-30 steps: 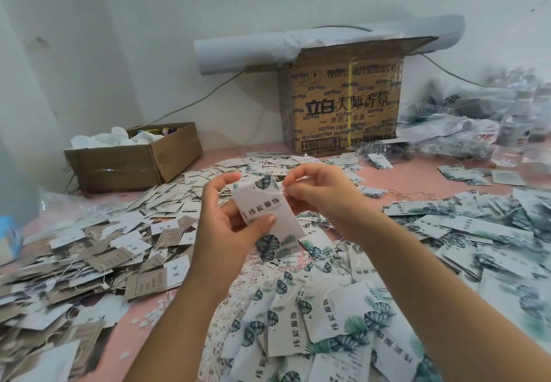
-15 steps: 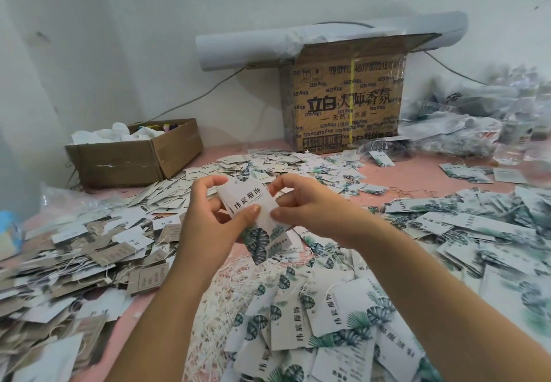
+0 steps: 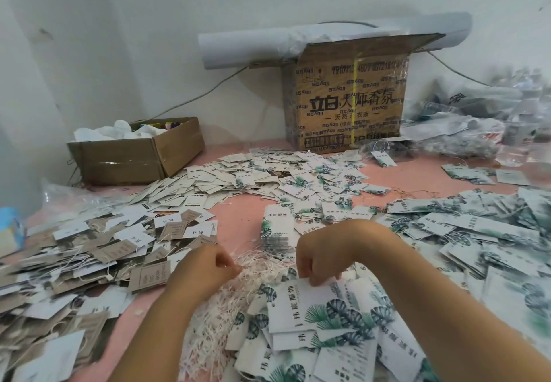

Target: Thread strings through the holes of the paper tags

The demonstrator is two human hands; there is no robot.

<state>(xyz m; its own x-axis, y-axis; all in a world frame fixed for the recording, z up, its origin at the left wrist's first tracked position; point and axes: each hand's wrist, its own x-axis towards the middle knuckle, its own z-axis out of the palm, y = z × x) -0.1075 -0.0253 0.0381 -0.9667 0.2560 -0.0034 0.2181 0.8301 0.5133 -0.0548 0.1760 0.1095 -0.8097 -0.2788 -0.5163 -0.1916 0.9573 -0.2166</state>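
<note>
A heap of white paper tags with green leaf print (image 3: 337,337) lies in front of me on the pink table (image 3: 244,206). To its left is a tangle of pale strings (image 3: 220,331). My left hand (image 3: 205,270) is down at the top of the tangle and pinches some strings between thumb and fingertips. My right hand (image 3: 320,258) is lowered onto the heap, knuckles up, its curled fingers gripping the top edge of one leaf-print tag (image 3: 301,301). A small stack of the same tags (image 3: 275,226) lies just beyond both hands.
Brown and white strung tags (image 3: 89,250) cover the left side, and more leaf-print tags (image 3: 483,232) the right. A low cardboard box (image 3: 134,158) stands at the back left, a tall printed carton (image 3: 348,104) under a paper roll (image 3: 238,48) at the back. Plastic bags (image 3: 459,131) lie behind on the right.
Both hands have dropped from chest height to the table. The tag they held up is no longer in them; the left now pinches strings and the right grips a tag on the heap.
</note>
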